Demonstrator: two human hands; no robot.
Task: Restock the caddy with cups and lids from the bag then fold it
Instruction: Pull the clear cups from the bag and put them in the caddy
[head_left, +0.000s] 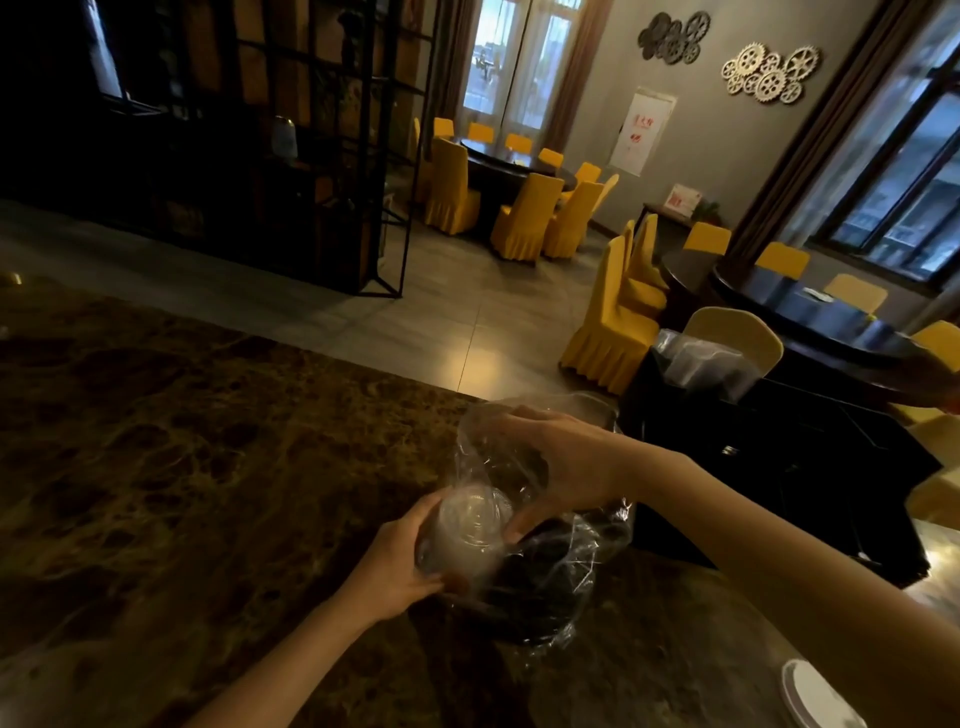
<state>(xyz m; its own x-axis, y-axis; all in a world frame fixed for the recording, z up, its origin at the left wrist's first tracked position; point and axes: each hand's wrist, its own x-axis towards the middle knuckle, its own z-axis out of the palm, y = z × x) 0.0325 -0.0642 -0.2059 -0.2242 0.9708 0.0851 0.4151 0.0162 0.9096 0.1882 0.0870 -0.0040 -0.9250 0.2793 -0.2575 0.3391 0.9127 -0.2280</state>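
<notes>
Unpacking step, by the look of it. On dark marbled desk (182, 441), clear plastic bag (566, 587). Left hand (395, 566) curled in a firm grip round a stack of clear cups (467, 530) at the bag's mouth. Right hand (566, 462) pinching the bag's upper edge, holding it open. Black caddy (779, 457) just to the right, some clear stock already inside. Next, probably: sliding cups free, then carrying them across to the caddy.

Glossy marble counter (182, 441), crinkled clear-plastic bag (576, 551)
</notes>
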